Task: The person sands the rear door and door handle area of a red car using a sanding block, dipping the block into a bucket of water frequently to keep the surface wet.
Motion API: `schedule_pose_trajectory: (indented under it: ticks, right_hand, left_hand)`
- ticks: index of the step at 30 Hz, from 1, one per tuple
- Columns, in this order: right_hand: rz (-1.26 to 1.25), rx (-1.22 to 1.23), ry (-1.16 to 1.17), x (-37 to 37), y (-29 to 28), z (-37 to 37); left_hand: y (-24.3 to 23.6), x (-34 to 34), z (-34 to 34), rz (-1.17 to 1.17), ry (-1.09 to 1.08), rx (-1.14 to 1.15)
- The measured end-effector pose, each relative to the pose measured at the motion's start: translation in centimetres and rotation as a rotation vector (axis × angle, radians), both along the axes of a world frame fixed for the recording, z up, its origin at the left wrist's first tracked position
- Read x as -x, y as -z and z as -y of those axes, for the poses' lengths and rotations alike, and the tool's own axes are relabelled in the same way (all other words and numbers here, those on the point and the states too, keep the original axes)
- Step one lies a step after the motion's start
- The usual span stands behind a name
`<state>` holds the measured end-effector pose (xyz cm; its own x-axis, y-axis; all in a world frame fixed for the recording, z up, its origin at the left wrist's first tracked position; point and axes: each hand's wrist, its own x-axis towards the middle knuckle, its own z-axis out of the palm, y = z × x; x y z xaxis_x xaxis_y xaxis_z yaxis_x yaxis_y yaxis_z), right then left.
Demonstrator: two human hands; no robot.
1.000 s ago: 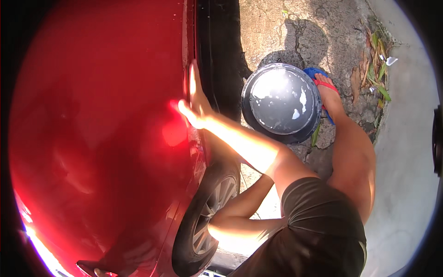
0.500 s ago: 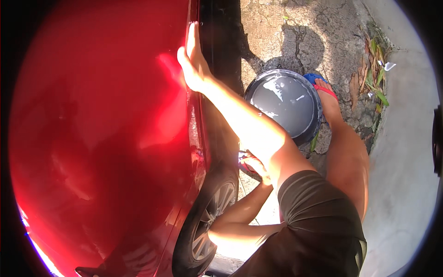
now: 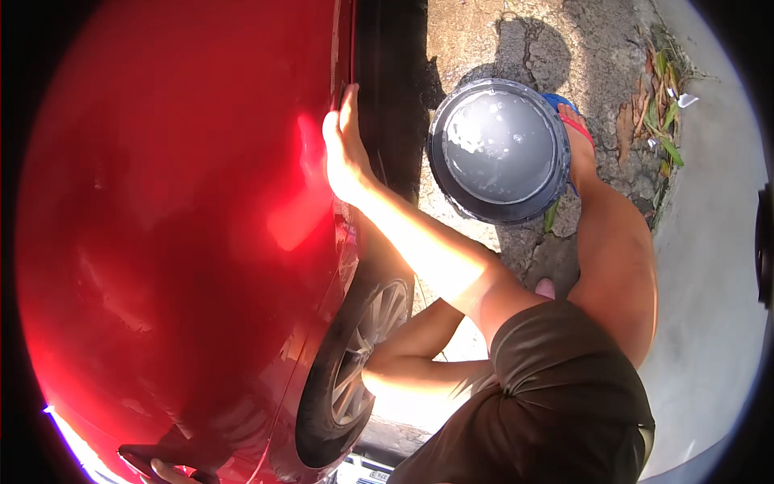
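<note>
My right hand (image 3: 347,145) lies along the edge of the red car body (image 3: 161,161), fingers straight and thumb apart; whatever is under the palm, if anything, is hidden. At the lower left, a few fingers of my left hand (image 3: 165,472) show beside a dark part on the car (image 3: 137,456); the rest is out of view. Just right of my right hand, a round grey bucket (image 3: 504,145) stands on the concrete, its top glinting as if wet.
A silver-spoked wheel (image 3: 363,347) is below my arm, beside my bent leg. My foot in a blue sandal with red straps (image 3: 576,129) is beside the bucket on cracked concrete (image 3: 597,48). Fallen leaves (image 3: 657,105) lie along a pale wall (image 3: 709,282) at the right.
My right hand slid forward along the car edge half a second ago and has since come partly back. The bucket now sits higher in the view. Fingers of my left hand show again.
</note>
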<state>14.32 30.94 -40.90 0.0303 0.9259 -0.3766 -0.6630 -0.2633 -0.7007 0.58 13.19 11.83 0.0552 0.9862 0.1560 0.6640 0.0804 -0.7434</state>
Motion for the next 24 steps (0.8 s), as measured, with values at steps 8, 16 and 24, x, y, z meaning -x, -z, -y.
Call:
schedule_pose_trajectory:
  ticks: [8,16,24]
  right_hand:
    - [0.137,0.077,-0.107,4.3,-5.9,11.6]
    - [0.320,0.187,-0.033,7.2,-8.1,16.3]
    - [0.299,0.132,-0.255,4.5,-7.3,17.4]
  left_hand:
    - [3.2,-2.1,-0.6,0.223,-0.107,-0.130]
    - [-0.2,4.3,0.1,0.054,-0.157,-0.283]
    - [-0.9,4.1,0.4,0.213,-0.145,-0.254]
